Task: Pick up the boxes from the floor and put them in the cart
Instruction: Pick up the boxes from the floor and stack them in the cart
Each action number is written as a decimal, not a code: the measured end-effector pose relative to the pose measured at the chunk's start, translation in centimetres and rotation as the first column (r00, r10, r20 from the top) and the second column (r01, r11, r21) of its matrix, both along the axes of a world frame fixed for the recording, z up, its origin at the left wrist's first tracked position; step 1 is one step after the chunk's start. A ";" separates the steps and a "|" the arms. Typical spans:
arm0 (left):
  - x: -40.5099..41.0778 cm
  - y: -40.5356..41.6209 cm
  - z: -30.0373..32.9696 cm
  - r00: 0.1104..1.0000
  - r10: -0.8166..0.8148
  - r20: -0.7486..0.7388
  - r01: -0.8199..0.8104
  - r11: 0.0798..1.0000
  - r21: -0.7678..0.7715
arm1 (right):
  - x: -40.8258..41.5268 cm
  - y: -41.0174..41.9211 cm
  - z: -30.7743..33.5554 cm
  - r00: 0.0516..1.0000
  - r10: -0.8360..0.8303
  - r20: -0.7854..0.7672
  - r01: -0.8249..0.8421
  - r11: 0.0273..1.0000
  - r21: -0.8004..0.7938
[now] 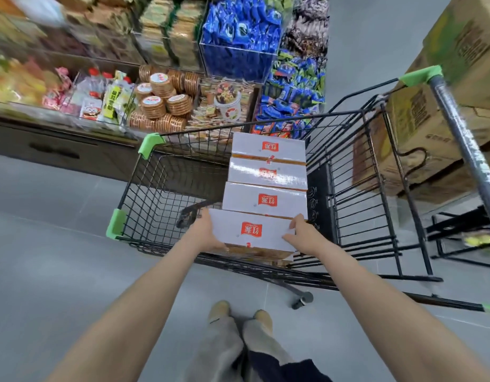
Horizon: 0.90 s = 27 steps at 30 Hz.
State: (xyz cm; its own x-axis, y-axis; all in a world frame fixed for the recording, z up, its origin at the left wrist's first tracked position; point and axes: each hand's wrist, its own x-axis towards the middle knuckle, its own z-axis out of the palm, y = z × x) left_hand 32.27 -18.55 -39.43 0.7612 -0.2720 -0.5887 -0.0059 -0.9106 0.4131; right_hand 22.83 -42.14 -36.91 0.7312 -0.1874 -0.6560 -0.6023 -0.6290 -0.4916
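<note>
A: Status on the held box (252, 232)?
B: White, red logo on top, centre of frame. Held at the near rim of the cart (155, 172), over the basket's near right part. Long axis runs left-right across the frame; logo reads upside down from this view. Slightly tilted, left end higher in the frame.
A: Hands?
B: Left hand (206, 232) on the box's left end, fingers curled under and around the edge. Right hand (301, 232) on the right end, fingers (289, 238) lying over the top face, thumb at the far corner. Both clamped on the same box.
A: Other boxes?
B: Three more white boxes in the cart, in a row running away from the camera: nearest (264, 199), middle (267, 172), farthest (268, 146). All with long axes left-right, parallel to the held one, logos upside down too. Held box overlaps the near edge of the nearest one in frame; can't tell if touching.
A: Cart orientation?
B: Black wire, green corner guards, handle (464, 142) at right of frame.
A: Surroundings?
B: Snack shelf (166, 78) along the upper left. Stacked brown cartons (436, 106) upper right, behind the handle. Grey floor (45, 257); person's shoes at bottom centre.
</note>
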 end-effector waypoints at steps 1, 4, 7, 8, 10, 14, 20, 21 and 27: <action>-0.3 -0.7 0.0 1.000 0.006 -0.005 -0.006 1.000 -0.008 | -0.2 -0.6 0.1 1.000 -0.007 -0.003 0.007 1.000 0.000; -0.8 -2.0 0.0 1.000 0.005 -0.026 -0.005 1.000 -0.026 | -0.6 -1.8 0.1 1.000 -0.029 -0.009 0.029 1.000 0.008; -1.0 -2.6 0.3 1.000 0.006 -0.029 -0.007 0.999 -0.043 | -1.0 -2.4 0.1 0.999 -0.044 -0.010 0.044 0.999 0.027; -1.0 -2.6 0.4 0.999 0.014 -0.031 -0.015 0.999 -0.052 | -1.1 -2.5 0.1 0.999 -0.045 -0.008 0.045 0.998 0.035; -1.3 -2.9 0.5 0.999 0.020 -0.031 -0.022 0.998 -0.065 | -1.2 -2.8 0.2 0.999 -0.049 0.000 0.049 0.998 0.042; -2.1 -3.9 0.3 0.999 0.034 -0.035 -0.037 0.995 -0.089 | -1.7 -3.8 0.3 0.998 -0.058 -0.007 0.058 0.998 0.027; -1.7 -3.2 0.4 0.998 0.062 -0.033 -0.065 0.993 -0.101 | -1.7 -3.7 0.3 1.000 -0.028 0.008 0.028 0.999 0.043; -1.6 -2.9 0.5 0.998 0.050 -0.026 -0.052 0.994 -0.094 | -1.6 -3.6 0.3 1.000 -0.017 0.011 0.017 0.999 0.045; -1.2 -2.7 0.3 1.000 0.014 -0.025 -0.016 0.997 -0.070 | -1.7 -3.3 0.0 0.998 0.064 -0.006 -0.064 0.998 0.015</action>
State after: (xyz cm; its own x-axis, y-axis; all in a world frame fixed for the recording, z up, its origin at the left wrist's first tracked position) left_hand 31.04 -21.28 -39.10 0.7508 -0.3020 -0.5875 0.0184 -0.8794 0.4757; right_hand 21.08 -45.40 -36.87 0.7371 -0.1306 -0.6631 -0.5644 -0.6585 -0.4977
